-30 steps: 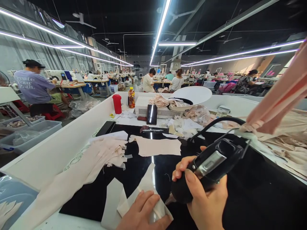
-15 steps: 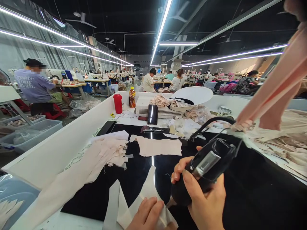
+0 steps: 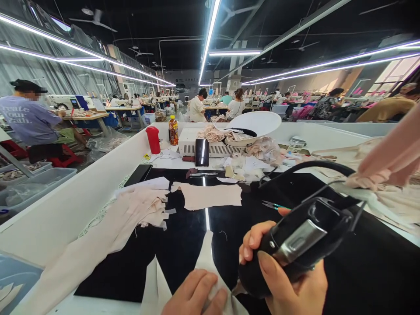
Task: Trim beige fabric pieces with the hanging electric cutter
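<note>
My right hand (image 3: 285, 271) is wrapped round a black corded hand tool (image 3: 315, 238) with a silver plate on its side. The tool tilts down to the left, and a small metal tip (image 3: 239, 288) shows at its low end, close beside pale fabric; whether they touch I cannot tell. My left hand (image 3: 198, 291) lies on a pale cut fabric piece (image 3: 206, 251), its fingers stretched out and pressing it down. Another pointed part of pale fabric (image 3: 154, 280) sticks up left of that hand. The black board (image 3: 183, 245) is underneath.
A long pile of pale fabric pieces (image 3: 108, 223) runs along the left. A flat piece (image 3: 213, 195) lies ahead, with small snips (image 3: 274, 205) to its right. Farther back are a phone (image 3: 202, 152), red cup (image 3: 153, 140) and bottle (image 3: 173, 131). Pink cloth (image 3: 393, 148) hangs right.
The view has swung a little to the right. My right hand and the tool sit slightly farther right of my left hand, and the snips have come into sight behind the tool.
</note>
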Tool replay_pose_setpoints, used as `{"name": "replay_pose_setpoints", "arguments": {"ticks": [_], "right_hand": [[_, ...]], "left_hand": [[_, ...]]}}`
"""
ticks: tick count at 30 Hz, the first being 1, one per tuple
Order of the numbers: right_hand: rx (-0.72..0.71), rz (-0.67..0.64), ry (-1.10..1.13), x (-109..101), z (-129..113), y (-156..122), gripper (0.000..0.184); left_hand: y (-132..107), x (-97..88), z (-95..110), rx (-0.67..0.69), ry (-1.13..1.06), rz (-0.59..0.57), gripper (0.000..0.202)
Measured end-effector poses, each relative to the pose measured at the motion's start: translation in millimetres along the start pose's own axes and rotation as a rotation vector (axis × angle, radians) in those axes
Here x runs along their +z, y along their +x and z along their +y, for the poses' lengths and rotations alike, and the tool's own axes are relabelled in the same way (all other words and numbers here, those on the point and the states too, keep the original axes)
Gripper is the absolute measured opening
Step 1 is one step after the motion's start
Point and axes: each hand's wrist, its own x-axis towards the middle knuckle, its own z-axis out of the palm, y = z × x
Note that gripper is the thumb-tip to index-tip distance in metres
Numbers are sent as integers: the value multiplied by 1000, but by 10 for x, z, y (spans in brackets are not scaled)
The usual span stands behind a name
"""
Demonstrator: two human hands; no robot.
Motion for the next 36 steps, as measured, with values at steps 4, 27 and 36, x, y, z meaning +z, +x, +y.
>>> {"name": "replay_pose_setpoints", "arguments": {"ticks": [4, 27, 36], "right_hand": [[-2, -4, -8, 15, 0, -11, 54], [-23, -14, -78, 55, 82, 70, 52], [-89, -107, -46, 19, 152, 197, 52]], "left_hand": [[-2, -29, -52, 13, -10, -16, 35], [-131, 62, -5, -1, 82, -50, 33], [-244, 156, 5, -29, 73, -77, 25]]}}
